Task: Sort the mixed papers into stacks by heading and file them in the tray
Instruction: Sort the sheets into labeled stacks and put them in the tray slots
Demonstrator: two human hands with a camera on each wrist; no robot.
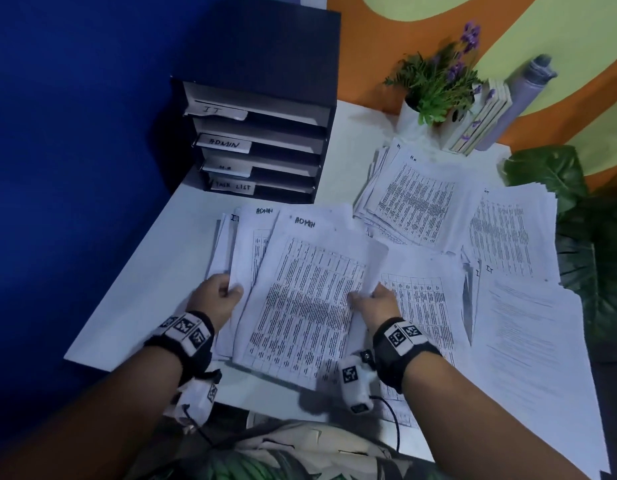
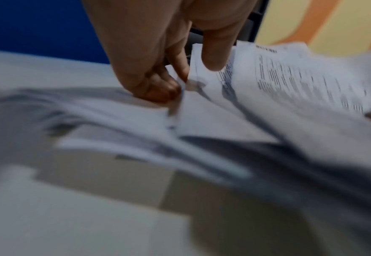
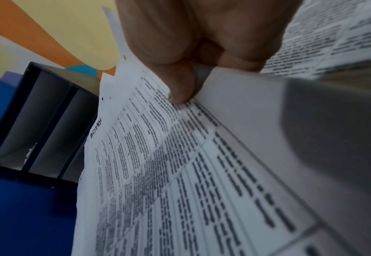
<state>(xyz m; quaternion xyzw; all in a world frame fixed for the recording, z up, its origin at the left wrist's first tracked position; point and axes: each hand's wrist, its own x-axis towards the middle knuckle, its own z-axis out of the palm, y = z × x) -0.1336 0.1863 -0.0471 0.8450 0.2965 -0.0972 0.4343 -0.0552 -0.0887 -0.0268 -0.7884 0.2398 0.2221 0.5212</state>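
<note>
Hands pinch ADMIN sheet [image 1: 300,299], left fingers [image 1: 236,291], right fingers [image 1: 357,297]; plant [image 1: 435,84] behind stacks.

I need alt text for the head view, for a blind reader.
Two hands sort printed papers on a white table: the right hand pinches a sheet headed ADMIN, the left hand holds a fanned stack. A labelled black tray stands behind.

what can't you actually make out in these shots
- Printed table text on the ADMIN sheet: head view, too small; right wrist view, blurred.
- Third tray label: head view, too small and dim.
- Sheets under the left hand: left wrist view, motion blur.
- Right hand fingertips: hidden behind the sheet.
</note>
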